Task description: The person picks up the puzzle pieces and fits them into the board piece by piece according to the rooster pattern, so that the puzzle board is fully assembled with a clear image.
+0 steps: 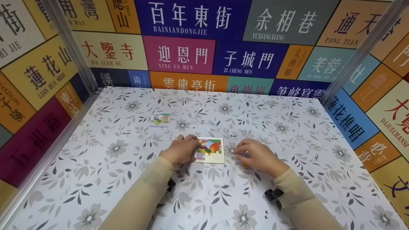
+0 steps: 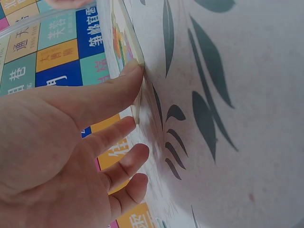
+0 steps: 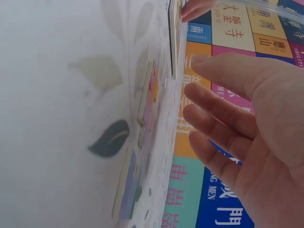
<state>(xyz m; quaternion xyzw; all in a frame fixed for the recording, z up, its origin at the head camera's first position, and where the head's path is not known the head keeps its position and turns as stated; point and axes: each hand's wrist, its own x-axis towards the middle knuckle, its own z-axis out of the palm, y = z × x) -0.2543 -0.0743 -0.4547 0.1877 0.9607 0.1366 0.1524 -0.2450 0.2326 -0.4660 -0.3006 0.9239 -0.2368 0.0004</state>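
Note:
A small puzzle board with a colourful bird picture lies on the table, partly filled, its lower right bare. My left hand holds it by its left side, and the thumb rests on the board's edge in the left wrist view. To the right of the board, my right hand hovers with loosely bent fingers and nothing between them. Loose puzzle pieces lie beneath it: the right wrist view shows a pinkish piece and a bluish one. In the head view the hand mostly hides them.
A small picture card with a similar bird design lies farther back, left of the board. The table wears a white floral cover. Panels with large Chinese lettering enclose its back and sides.

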